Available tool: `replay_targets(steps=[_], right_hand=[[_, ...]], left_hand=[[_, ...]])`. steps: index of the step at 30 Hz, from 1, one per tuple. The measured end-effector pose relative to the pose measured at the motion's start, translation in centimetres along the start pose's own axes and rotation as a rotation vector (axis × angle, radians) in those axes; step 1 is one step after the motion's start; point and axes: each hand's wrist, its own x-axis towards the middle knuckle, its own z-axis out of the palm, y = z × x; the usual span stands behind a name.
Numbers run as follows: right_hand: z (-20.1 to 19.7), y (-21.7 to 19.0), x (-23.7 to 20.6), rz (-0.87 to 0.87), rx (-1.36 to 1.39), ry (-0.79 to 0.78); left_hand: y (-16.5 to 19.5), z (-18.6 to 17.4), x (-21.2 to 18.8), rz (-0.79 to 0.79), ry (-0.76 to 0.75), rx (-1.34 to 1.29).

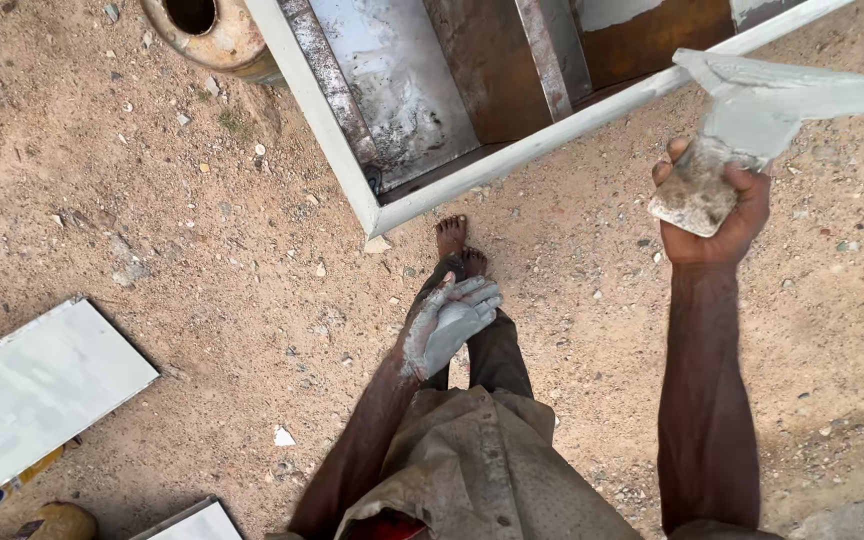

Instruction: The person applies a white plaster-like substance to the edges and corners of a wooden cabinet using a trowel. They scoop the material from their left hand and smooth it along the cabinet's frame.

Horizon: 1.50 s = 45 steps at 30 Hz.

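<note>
Right hand (709, 205), upper right of the frame, grips a putty-caked scraper (752, 110) by its handle; left hand (449, 323), centre, hangs open, fingers coated grey. The white-edged metal frame (512, 160) at top appears partly filled, rusty panels remaining bare.

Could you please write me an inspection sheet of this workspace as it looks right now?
Surface: sandy ground strewn with pebbles.
Job's things: paste-caked scraper in the right hand; white-painted metal frame lying ahead.
Clutter: white panel lower left; rusty drum at top.
Hands: left hand coated in grey paste, fingers spread, holding nothing; right hand closed on the scraper.
Cables: nothing seen.
Surroundings: bare feet on the sand.
</note>
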Motion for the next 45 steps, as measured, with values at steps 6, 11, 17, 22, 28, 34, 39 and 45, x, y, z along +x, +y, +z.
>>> replay_targets(steps=[6,11,17,22,28,34,39,45], right_hand=[[2.6,2.5,0.0,0.083,0.117,0.035],[8.2,10.1,-8.8,0.247,0.085,-0.060],[15.1,15.4,-15.6,0.442,0.093,-0.022],[16.6,11.1,-17.1,0.598,0.239,-0.149],[17.8,4.1,-22.1,0.521,-0.029,-0.236],[19.1,4.1,-23.8,-0.295,-1.633,-0.710],[14.3,0.1,-22.0,0.066,-1.616,-0.675],[5.7,-6.2,-17.4,0.370,-0.885,-0.235]], left_hand=[[-0.2,-1.6,-2.5,0.173,-0.101,0.330],[-0.2,-4.7,-4.0,0.138,-0.084,-0.063],[1.2,-4.1,-8.4,0.364,-0.093,-0.070],[3.9,2.3,-11.9,0.639,-0.048,0.131],[3.6,11.2,-9.0,0.362,-0.592,-0.447],[-1.2,16.8,-3.8,0.495,-0.464,-0.268],[-2.2,18.3,-4.5,0.589,-0.519,-0.159],[-4.1,17.9,-2.6,0.703,-0.441,0.018]])
